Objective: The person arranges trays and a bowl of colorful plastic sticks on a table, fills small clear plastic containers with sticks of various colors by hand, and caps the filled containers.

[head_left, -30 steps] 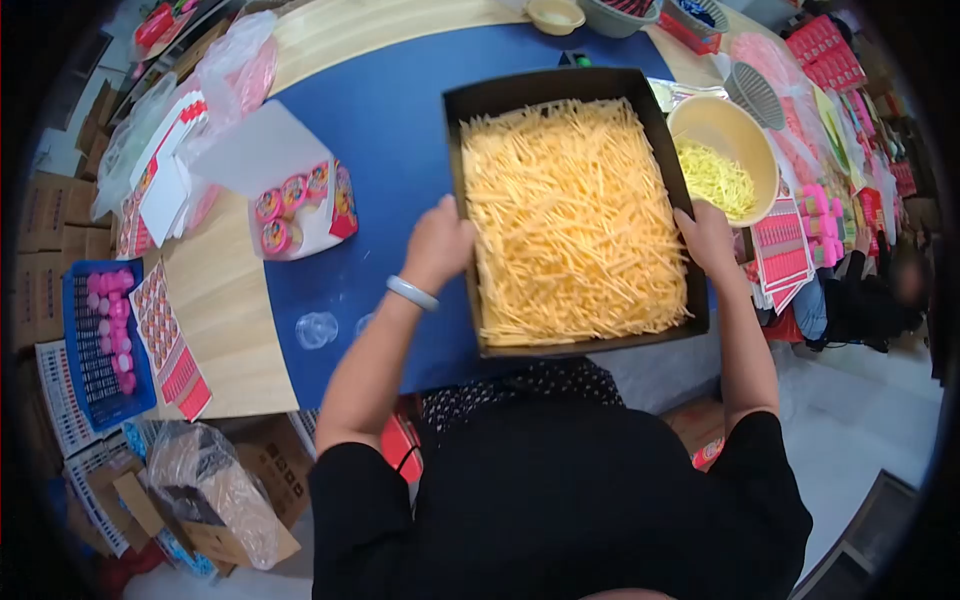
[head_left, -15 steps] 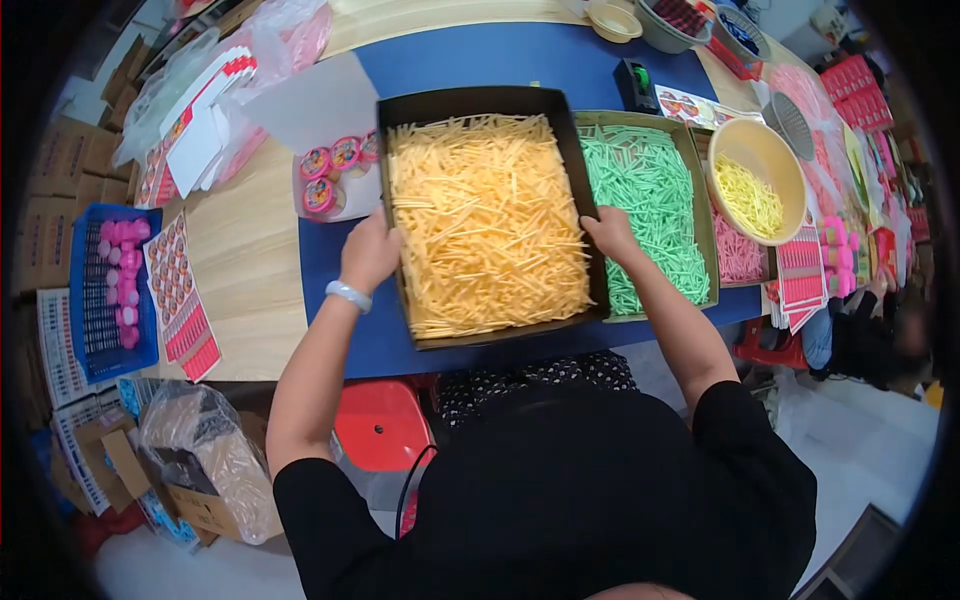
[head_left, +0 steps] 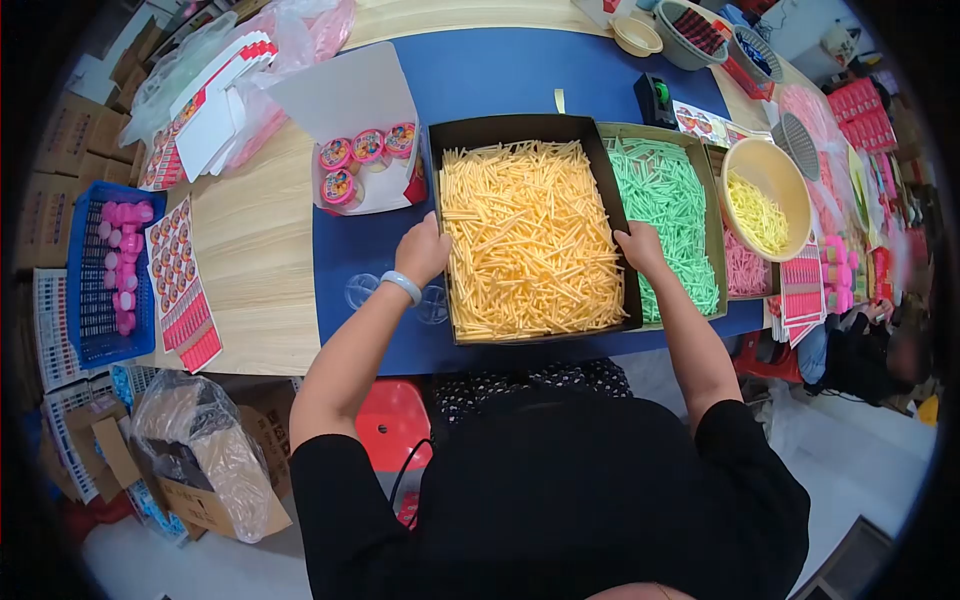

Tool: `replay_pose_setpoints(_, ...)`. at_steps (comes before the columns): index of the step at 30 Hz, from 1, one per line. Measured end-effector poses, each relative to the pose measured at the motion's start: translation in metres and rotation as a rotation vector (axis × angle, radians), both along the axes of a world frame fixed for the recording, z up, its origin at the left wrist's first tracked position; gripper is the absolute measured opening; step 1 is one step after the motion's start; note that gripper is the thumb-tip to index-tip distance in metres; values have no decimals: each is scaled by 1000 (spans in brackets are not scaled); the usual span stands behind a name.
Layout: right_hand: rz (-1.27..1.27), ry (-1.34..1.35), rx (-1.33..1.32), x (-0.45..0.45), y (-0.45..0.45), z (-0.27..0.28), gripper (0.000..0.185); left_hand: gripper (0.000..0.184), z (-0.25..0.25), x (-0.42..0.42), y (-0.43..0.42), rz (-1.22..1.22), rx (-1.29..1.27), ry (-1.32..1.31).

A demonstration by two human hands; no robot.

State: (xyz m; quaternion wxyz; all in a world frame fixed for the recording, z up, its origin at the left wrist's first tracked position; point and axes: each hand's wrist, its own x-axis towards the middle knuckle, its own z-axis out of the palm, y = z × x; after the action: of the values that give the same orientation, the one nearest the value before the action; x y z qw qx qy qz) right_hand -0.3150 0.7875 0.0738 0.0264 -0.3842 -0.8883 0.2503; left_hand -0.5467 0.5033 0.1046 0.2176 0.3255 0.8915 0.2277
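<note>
A dark shallow box [head_left: 515, 131] filled with short orange-yellow sticks [head_left: 530, 240] sits in front of me over the blue mat. My left hand [head_left: 424, 249] grips its left wall, and my right hand [head_left: 640, 247] holds the right wall. Right beside it, partly covered by its edge, is a box of green sticks [head_left: 665, 215]. To the left stands an open white carton [head_left: 350, 95] with several pink-lidded tubs [head_left: 369, 146] inside. Clear round plastic pieces [head_left: 362, 291] lie on the mat near my left wrist.
Farther right are a cream bowl [head_left: 735, 165] of yellow sticks and a box of pink sticks [head_left: 745, 268]. A tape dispenser [head_left: 654, 100] stands behind. At far left are a blue basket [head_left: 88, 335] and sticker sheets [head_left: 180, 280]. A red stool [head_left: 390, 425] is below the table edge.
Both hands have shifted the box of orange-yellow sticks to the right, close against the green one. The white carton and the clear round pieces now show more fully.
</note>
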Motion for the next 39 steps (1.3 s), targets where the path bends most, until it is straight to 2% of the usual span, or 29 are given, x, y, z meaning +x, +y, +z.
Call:
replay_pose_setpoints(4,27,-102,-1,-2,-2,-2,31,26,-22,7,-3,-29,-33,-1)
replay_pose_setpoints(7,24,-145,147,-6,-17,-11,28,25,-30,11,-9,7,-90,-8)
replay_pose_setpoints(11,-23,-243,164,-8,-26,1,25,29,-17,18,-11,-16,-153,-16)
replay_pose_setpoints(13,14,-279,150,-7,-24,4,25,34,-11,13,-19,105,61,-91)
replay_pose_setpoints(15,-5,-239,135,1,-25,5,25,39,-61,-12,-37,94,257,283)
replay_pose_setpoints(16,0,-205,120,6,-29,6,26,39,-61,-14,-37,93,248,285)
replay_pose_setpoints(18,13,-124,109,11,-32,10,27,35,-58,-28,-20,183,340,563)
replay_pose_setpoints(19,5,-104,104,16,-33,11,29,35,-57,-33,-13,183,349,573)
replay_pose_setpoints(23,-18,-129,-4,32,-47,27,31,29,-62,-47,26,398,253,225)
replay_pose_setpoints(25,-23,-37,13,46,-53,22,31,20,-67,-50,35,474,124,213)
replay_pose_setpoints(29,-10,65,67,65,-68,8,31,14,-68,-54,35,361,66,371)
replay_pose_setpoints(33,-149,-125,21,58,-81,23,28,16,-80,-62,30,347,64,470)
replay_pose_setpoints(36,-253,-245,-35,57,-67,6,26,20,-78,-66,19,371,54,493)
replay_pose_setpoints(38,-138,-132,7,55,-71,-8,26,20,-75,-66,10,400,-6,481)
replay_pose_setpoints(39,-133,-158,-9,53,-71,-6,25,20,-77,-67,7,386,-12,470)
